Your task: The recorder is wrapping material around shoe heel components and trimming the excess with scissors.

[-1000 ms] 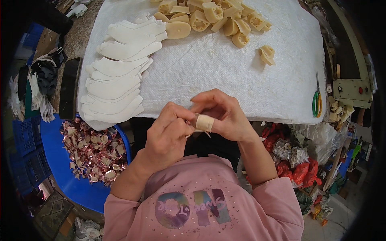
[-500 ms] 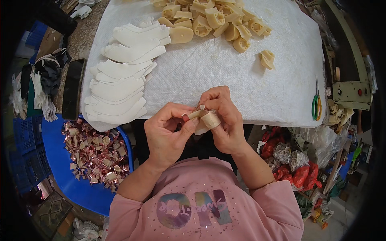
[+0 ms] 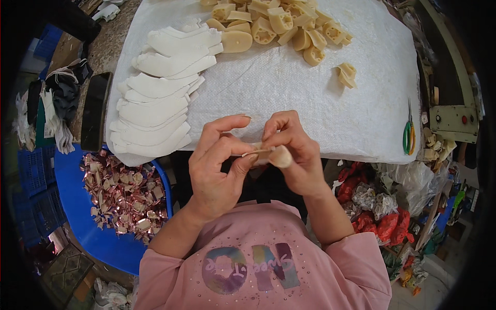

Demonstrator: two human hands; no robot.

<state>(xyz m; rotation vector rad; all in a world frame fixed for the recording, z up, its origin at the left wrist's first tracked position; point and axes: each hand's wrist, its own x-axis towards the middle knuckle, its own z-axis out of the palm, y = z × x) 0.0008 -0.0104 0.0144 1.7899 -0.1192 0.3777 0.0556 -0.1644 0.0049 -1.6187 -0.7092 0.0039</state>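
Note:
Close in front of me, over the table's near edge, my right hand [image 3: 302,163] is closed around a small beige shoe heel [image 3: 280,156], its rounded end showing beside the thumb. My left hand [image 3: 214,168] pinches the heel's other side between thumb and a bent finger, while its index finger is raised off it. The fingers hide most of the heel. White curved flat pieces [image 3: 152,111] lie overlapped in a row left of my hands. Beyond them is a heap of beige shoe heels [image 3: 279,20], with one lone heel [image 3: 346,75] to its right.
White woven sheeting [image 3: 248,88] covers the table. Scissors [image 3: 408,137] with green and orange handles lie at the right edge, a dark phone [image 3: 96,111] at the left. A blue tub [image 3: 106,243] at lower left holds shiny pinkish pieces [image 3: 126,194]. Red plastic bags [image 3: 390,230] are at right.
The heel has been turned between my hands, so its rounded end now shows. My left index finger has lifted away. The reddish bit seen at my left fingertips no longer shows.

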